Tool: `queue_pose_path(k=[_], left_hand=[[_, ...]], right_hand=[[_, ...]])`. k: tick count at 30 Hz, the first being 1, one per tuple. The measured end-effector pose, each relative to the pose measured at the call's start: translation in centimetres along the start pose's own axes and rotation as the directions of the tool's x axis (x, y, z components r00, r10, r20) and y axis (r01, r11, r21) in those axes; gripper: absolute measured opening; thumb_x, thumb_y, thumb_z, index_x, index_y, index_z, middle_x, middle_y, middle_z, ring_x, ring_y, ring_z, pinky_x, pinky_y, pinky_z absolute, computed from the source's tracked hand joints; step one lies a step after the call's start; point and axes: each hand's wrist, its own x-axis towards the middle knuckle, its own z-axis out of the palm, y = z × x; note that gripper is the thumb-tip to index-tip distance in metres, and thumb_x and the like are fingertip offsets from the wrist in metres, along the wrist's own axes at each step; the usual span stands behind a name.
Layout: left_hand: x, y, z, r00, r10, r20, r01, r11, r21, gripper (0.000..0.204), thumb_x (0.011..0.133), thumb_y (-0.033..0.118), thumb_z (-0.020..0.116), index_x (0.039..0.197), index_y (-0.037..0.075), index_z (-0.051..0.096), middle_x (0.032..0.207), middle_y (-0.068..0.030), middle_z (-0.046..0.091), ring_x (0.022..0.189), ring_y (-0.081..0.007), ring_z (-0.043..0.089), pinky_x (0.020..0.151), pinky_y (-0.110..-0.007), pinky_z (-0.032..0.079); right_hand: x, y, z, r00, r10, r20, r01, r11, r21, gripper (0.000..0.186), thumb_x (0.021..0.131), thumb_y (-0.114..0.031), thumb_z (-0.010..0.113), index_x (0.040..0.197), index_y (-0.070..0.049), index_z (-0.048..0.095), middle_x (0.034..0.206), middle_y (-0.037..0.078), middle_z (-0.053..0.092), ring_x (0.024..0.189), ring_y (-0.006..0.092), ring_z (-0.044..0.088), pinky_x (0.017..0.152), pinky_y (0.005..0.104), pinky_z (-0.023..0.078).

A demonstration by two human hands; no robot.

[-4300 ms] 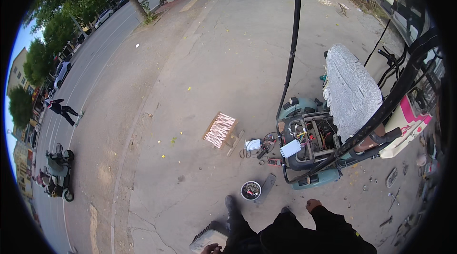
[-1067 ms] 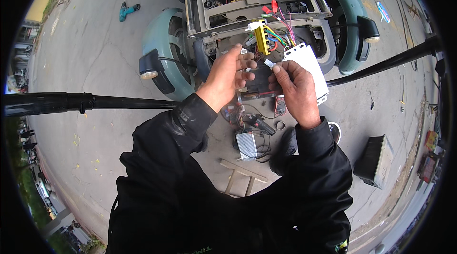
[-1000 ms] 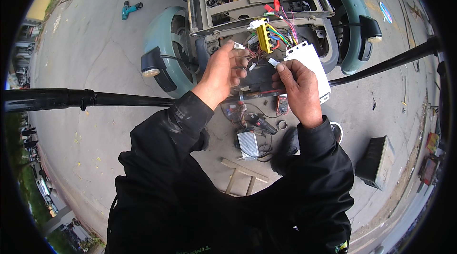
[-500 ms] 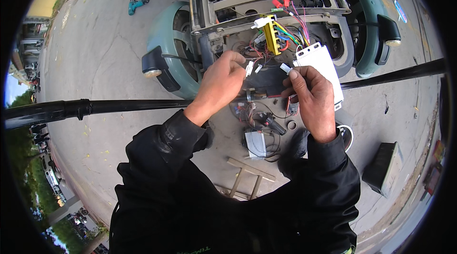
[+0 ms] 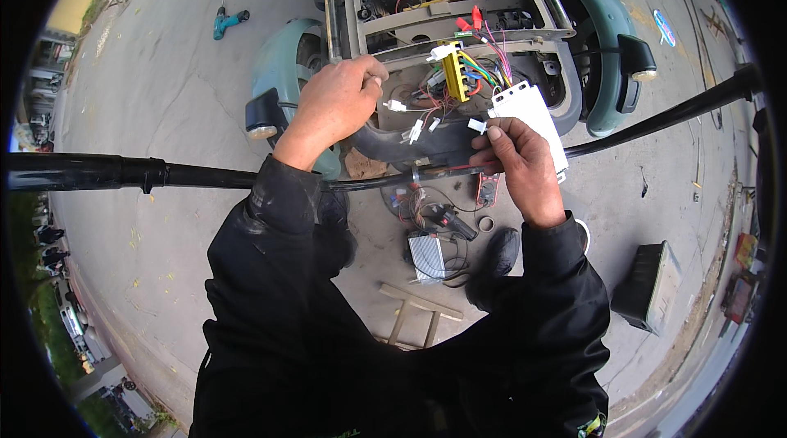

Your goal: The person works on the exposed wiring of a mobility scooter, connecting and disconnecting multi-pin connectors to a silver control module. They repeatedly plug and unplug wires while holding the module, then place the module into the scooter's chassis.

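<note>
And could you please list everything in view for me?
Vehicle frame: one, grey, top centre
Mudguards: at least three, teal, upper half
White box: one, white, right of centre
Yellow block: one, yellow, centre
Wires: many, mixed colours, centre
Loose plugs: several, white, centre
Drill: one, teal and black, upper left
Bar: two stretches, black, left and right
Meter: one, red, centre ground
Finned box: one, silver, lower centre
Wooden frame: one, brown, lower centre
Bin: one, black, lower right
Shoes: two, black, lower centre
Sleeves: two, black, lower half
Left hand: one, bare, left of centre
Right hand: one, bare, right of centre, holding a white plug
</note>
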Motion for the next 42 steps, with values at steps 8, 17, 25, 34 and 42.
queue_pose_path(k=[8,17,25,34,42], left_hand=[[2.7,-0.4,2.4,0.997,0.013,-0.080,-0.026,0.985,-0.170,0.025,0.102,0.009,0.052,0.119,-0.002,0.067,0.094,-0.0104,0.075,0.071,-0.0153,0.068,0.070,-0.032,0.056],[0.7,2.4,2.6,0.988,0.060,-0.145,-0.109,0.926,-0.361,0.029,0.106,0.012,0.053,0.131,-0.001,0.059,0.099,-0.0105,0.073,0.071,-0.0126,0.064,0.069,-0.031,0.054],[1.6,4.3,3.7,0.979,0.110,-0.169,-0.172,0.893,-0.416,0.041,0.102,0.022,0.070,0.133,-0.001,0.057,0.111,-0.0133,0.072,0.082,-0.0119,0.069,0.064,-0.026,0.052],[0.6,5.0,3.7,0.924,0.199,-0.326,-0.289,0.922,-0.257,0.023,0.100,0.022,0.068,0.107,0.001,0.063,0.080,-0.0078,0.068,0.058,-0.0157,0.063,0.057,-0.028,0.049],[-1.5,5.3,5.5,0.856,0.497,-0.139,-0.515,0.841,-0.167,0.031,0.089,0.003,0.076,0.120,0.002,0.069,0.114,-0.0128,0.071,0.090,-0.0212,0.073,0.066,-0.031,0.060]], right_hand=[[0.4,0.1,1.1,0.997,-0.056,0.061,0.063,0.991,-0.115,0.029,0.112,-0.014,0.050,0.130,0.006,0.060,0.108,0.013,0.073,0.092,0.0162,0.072,0.081,0.0289,0.059],[0.8,0.0,2.5,0.989,-0.146,0.000,0.141,0.955,-0.262,0.025,0.110,-0.008,0.050,0.127,0.006,0.062,0.100,0.012,0.073,0.088,0.0157,0.072,0.076,0.0300,0.058],[0.9,0.0,3.0,0.974,-0.222,-0.046,0.196,0.928,-0.317,0.018,0.104,-0.004,0.055,0.117,0.002,0.065,0.083,0.018,0.071,0.075,0.0311,0.073,0.070,0.0373,0.057],[0.7,-0.2,2.7,0.969,-0.246,-0.014,0.227,0.913,-0.338,0.020,0.106,-0.002,0.053,0.122,0.003,0.063,0.085,0.013,0.074,0.076,0.0218,0.076,0.071,0.0332,0.059],[0.7,-0.1,2.8,0.972,-0.197,-0.126,0.177,0.972,-0.155,0.022,0.101,0.000,0.056,0.122,0.002,0.062,0.080,0.017,0.072,0.068,0.0276,0.073,0.067,0.0349,0.056]])
